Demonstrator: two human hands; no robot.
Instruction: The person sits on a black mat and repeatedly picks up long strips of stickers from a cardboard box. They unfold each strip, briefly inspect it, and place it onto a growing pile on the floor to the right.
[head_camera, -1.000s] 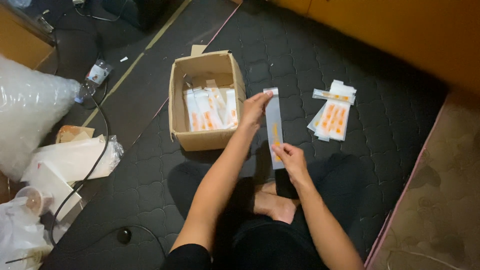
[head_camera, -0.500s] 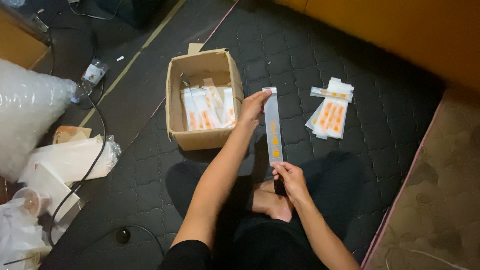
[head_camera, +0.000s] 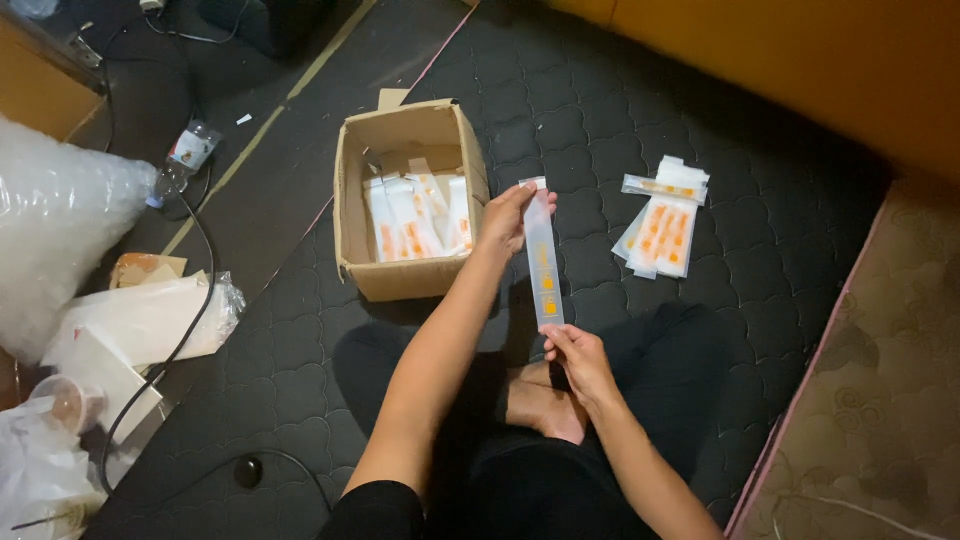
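Head view, looking down at a person seated cross-legged on a dark quilted mat (head_camera: 600, 90).

Left hand (head_camera: 508, 218) pinches the top end of a long clear plastic strip (head_camera: 543, 262) with orange print; right hand (head_camera: 578, 357) pinches the bottom end. Both grips closed on the strip, which is stretched lengthwise between them, held above the mat just right of the box.

Containers: an open cardboard box (head_camera: 405, 278) sits on the mat in front of the left knee, flaps up. Inside, several flat clear packets (head_camera: 415, 215) with orange print lean and overlap against each other; the box floor shows at the far end. Left hand is just beside the box's right wall; contact cannot be told.

Right of the strip, well apart from it, a loose pile of similar packets (head_camera: 662, 228) lies fanned on the mat.

Edges and room: a yellow wall (head_camera: 800, 70) runs along the far right; a patterned brown rug (head_camera: 880, 400) borders the mat on the right. Bare mat lies between the strip and the pile. Left side is crowded: a big clear plastic bag (head_camera: 55, 240), white wrapping (head_camera: 150, 315), a black cable (head_camera: 185, 330), a plastic bottle (head_camera: 185, 155).
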